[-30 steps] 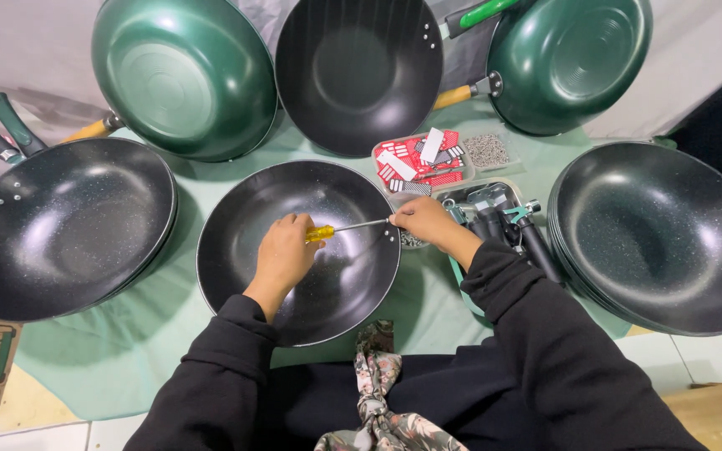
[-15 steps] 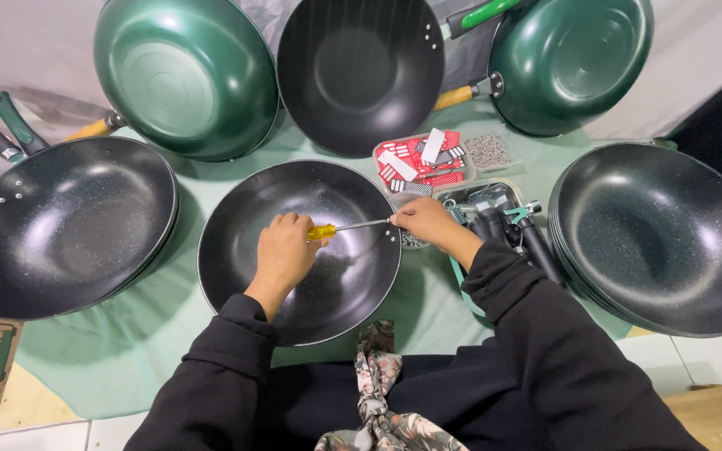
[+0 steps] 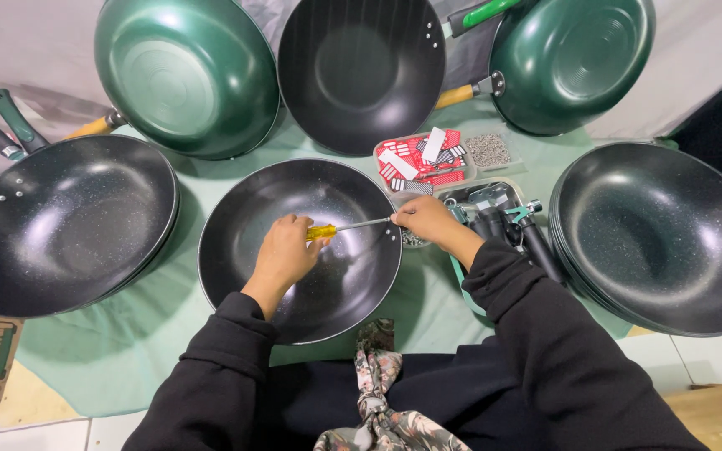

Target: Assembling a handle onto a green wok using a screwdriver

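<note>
A person's left hand (image 3: 284,250) grips the yellow handle of a screwdriver (image 3: 346,227) laid across a black pan (image 3: 298,250) at the middle of the green cloth (image 3: 68,351), while the right hand (image 3: 428,222) pinches at the pan's right rim, where the tip meets it. The step appears to be driving a screw at the rim; next, seemingly, steady turning with the tip held seated.

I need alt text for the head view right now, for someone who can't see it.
A left hand holds a yellow-handled screwdriver inside a black pan, its tip at the rim where the right hand pinches. More black and green pans ring it on a green cloth.
</note>
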